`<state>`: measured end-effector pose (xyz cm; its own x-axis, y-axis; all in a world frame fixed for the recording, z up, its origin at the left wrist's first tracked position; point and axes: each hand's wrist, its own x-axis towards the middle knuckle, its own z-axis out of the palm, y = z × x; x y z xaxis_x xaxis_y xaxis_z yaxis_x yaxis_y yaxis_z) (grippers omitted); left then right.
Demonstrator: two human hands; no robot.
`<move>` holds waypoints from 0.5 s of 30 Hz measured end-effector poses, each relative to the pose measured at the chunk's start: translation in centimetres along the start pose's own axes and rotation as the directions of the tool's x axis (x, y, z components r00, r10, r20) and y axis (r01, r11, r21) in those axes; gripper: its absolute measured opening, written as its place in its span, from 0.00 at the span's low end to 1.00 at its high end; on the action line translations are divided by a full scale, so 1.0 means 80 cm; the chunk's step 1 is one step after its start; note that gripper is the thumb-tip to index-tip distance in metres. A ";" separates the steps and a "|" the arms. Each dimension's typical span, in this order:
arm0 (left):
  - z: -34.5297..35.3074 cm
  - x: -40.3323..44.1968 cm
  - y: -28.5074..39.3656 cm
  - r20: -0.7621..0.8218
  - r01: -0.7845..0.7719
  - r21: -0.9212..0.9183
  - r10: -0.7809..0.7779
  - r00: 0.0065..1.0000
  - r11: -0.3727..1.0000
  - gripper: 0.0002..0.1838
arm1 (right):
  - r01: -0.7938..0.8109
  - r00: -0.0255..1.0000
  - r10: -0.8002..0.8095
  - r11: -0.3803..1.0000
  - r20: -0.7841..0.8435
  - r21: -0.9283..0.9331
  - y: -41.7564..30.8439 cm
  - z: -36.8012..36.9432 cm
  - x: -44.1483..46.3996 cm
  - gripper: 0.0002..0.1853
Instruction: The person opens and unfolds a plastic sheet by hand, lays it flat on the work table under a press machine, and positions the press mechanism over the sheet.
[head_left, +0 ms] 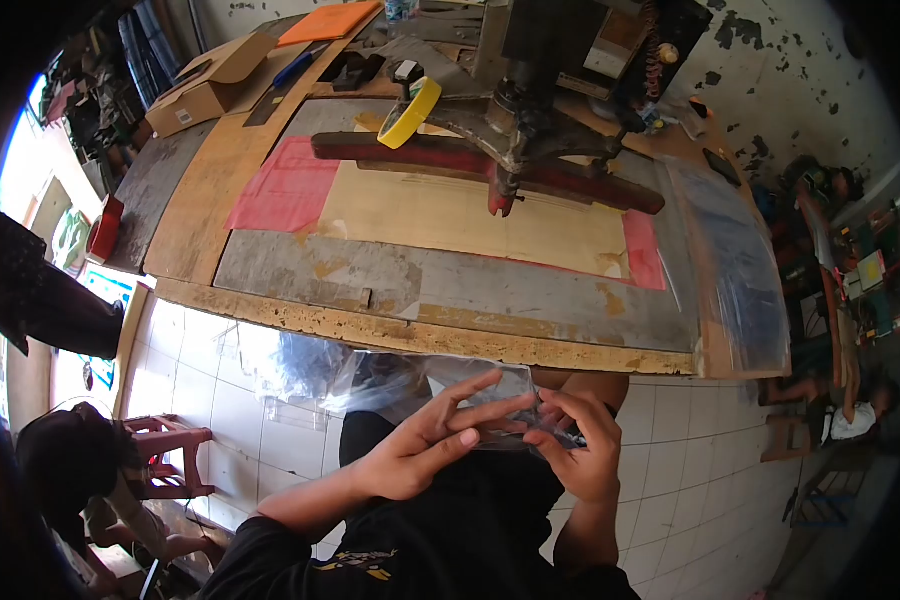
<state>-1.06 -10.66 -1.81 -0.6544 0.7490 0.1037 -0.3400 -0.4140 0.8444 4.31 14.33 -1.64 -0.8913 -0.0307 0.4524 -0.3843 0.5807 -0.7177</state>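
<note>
Clear plastic film: over the lap. Left hand: fingers spread apart against it. Right hand: fingers at its edge; whether clamped, we cannot tell. Risks, we judge: creasing from uneven grip; snagging on the rough tabletop edge.

White floor tiles ran beneath the table; behind it rose a flaking wall, a red stool stood off its near-left corner, daylight glared to its left.
</note>
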 end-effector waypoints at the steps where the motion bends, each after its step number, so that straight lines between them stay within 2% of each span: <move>1: 0.001 -0.001 0.003 0.000 0.000 0.000 0.000 1.000 1.000 0.38 | -0.021 0.999 0.021 1.000 0.043 0.016 0.002 -0.001 0.003 0.28; 3: -0.001 -0.003 0.009 -0.027 0.004 -0.003 -0.004 1.000 1.000 0.40 | -0.044 0.995 0.041 0.999 0.087 0.030 0.007 -0.003 0.003 0.30; 5: -0.011 -0.007 0.016 -0.043 0.015 0.054 -0.013 0.999 0.998 0.41 | -0.100 0.967 0.106 0.994 0.231 -0.038 0.014 -0.008 -0.002 0.31; 6: -0.015 -0.008 0.022 -0.037 -0.016 0.072 0.018 0.999 0.997 0.40 | -0.102 0.967 0.108 0.994 0.231 -0.037 0.017 -0.012 -0.004 0.31; 8: -0.026 -0.012 0.027 -0.006 -0.089 0.100 0.090 0.996 0.991 0.38 | -0.259 0.903 0.241 0.966 0.356 0.004 0.023 -0.021 -0.009 0.31; 9: -0.027 -0.015 0.029 -0.007 -0.086 0.099 0.088 0.996 0.991 0.38 | -0.262 0.902 0.243 0.965 0.356 0.004 0.025 -0.027 -0.009 0.31; 11: -0.029 -0.022 0.036 -0.038 -0.090 0.072 0.093 0.995 0.993 0.37 | -0.129 0.895 0.153 0.988 0.418 -0.086 0.029 -0.042 -0.008 0.31; 12: -0.031 -0.024 0.039 -0.054 -0.119 0.105 0.125 0.991 0.987 0.37 | -0.134 0.896 0.157 0.987 0.416 -0.086 0.040 -0.048 -0.011 0.31; 14: -0.041 -0.033 0.040 -0.071 -0.143 0.119 0.152 0.986 0.983 0.37 | -0.210 0.913 0.123 0.959 0.388 0.189 0.066 -0.058 -0.019 0.34; 15: -0.045 -0.038 0.041 -0.089 -0.171 0.136 0.184 0.979 0.976 0.37 | -0.212 0.914 0.127 0.959 0.386 0.188 0.067 -0.062 -0.019 0.34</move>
<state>-2.65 -16.15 -1.26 -0.7632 0.6110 0.2102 -0.1282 -0.4620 0.8776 4.78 21.52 -3.58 -0.9560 -0.2687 0.1181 -0.2244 0.4100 -0.8840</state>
